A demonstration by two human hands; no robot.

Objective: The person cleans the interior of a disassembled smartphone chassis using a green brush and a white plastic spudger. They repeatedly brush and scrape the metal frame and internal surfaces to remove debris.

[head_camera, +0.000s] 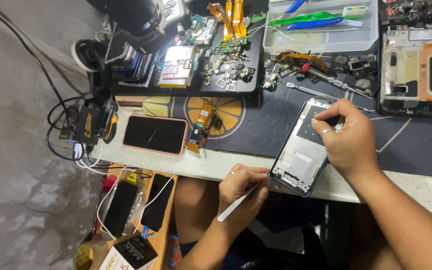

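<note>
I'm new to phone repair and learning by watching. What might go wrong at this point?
The opened phone frame overhangs the table edge, steadied only by the right hand; it might slip off. The left hand works a thin white tool at the frame's lower corner; it may gouge something. Loose small parts lie nearby.

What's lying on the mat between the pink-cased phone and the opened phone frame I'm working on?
In the head view, an orange flex cable strip with small dark parts lies between the pink-cased phone and the opened phone frame, on the mat's orange-slice print.
</note>
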